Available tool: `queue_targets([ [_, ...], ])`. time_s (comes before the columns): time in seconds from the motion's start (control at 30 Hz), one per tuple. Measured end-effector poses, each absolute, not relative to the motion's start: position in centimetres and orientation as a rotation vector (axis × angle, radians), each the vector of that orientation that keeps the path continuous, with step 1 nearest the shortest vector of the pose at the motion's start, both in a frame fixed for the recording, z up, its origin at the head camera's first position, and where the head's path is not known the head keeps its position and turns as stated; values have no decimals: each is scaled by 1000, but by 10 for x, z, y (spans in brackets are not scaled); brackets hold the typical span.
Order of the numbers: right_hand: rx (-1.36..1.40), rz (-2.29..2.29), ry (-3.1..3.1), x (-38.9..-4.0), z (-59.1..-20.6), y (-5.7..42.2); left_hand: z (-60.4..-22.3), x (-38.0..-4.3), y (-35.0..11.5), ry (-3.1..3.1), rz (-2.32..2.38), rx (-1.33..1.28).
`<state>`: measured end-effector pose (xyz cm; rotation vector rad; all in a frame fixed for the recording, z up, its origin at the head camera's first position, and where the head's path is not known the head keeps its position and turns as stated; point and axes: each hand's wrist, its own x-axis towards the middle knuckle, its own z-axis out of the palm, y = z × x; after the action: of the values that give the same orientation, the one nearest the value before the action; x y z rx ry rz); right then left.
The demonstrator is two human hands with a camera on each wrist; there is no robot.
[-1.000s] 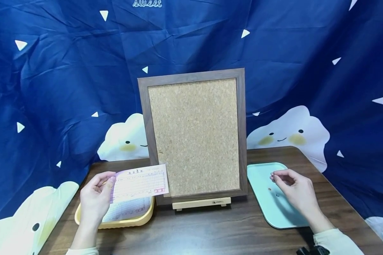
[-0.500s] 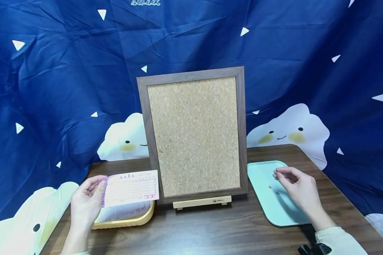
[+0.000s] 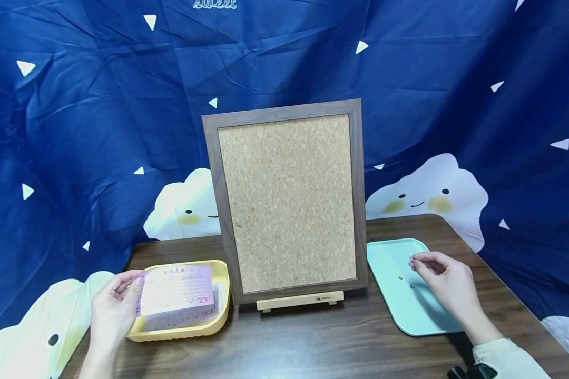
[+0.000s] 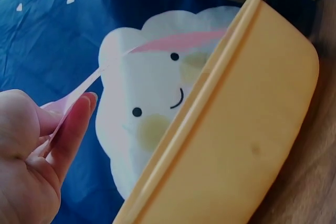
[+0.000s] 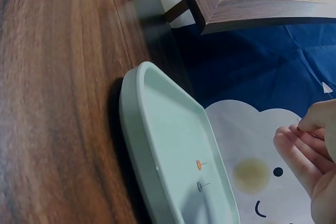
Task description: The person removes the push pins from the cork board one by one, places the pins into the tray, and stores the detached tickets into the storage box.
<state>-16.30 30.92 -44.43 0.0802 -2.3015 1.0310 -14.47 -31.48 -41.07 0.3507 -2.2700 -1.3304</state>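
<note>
My left hand [image 3: 114, 310] pinches the left edge of a pinkish printed receipt slip [image 3: 176, 287] between thumb and fingers. The slip hangs over a yellow basket [image 3: 185, 332], where more printed slips [image 3: 185, 318] lie. In the left wrist view the slip shows almost edge-on above the basket rim. My right hand [image 3: 448, 289] is above a mint-green tray [image 3: 398, 313], thumb and fingertips pinched on a tiny thumbtack, mostly hidden by the fingers. On the tray, the right wrist view shows an orange thumbtack [image 5: 199, 164] and a grey thumbtack [image 5: 200, 186].
A cork board [image 3: 291, 205] in a dark brown frame stands between basket and tray on a small wooden easel [image 3: 300, 301]. The dark wood table [image 3: 284, 350] runs in front. Behind hangs a blue cloth [image 3: 284, 58] printed with clouds.
My left hand has moved left and down with the slip, from beside the board's lower left corner to over the basket. The right hand has drifted slightly right, still pinching.
</note>
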Motion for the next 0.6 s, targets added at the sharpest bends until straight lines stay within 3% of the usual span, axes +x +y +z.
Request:
queue_targets([
  [0.6,-10,1000,-2377,-158,-452,317,-425,-144,-326,-2365,-1231,347],
])
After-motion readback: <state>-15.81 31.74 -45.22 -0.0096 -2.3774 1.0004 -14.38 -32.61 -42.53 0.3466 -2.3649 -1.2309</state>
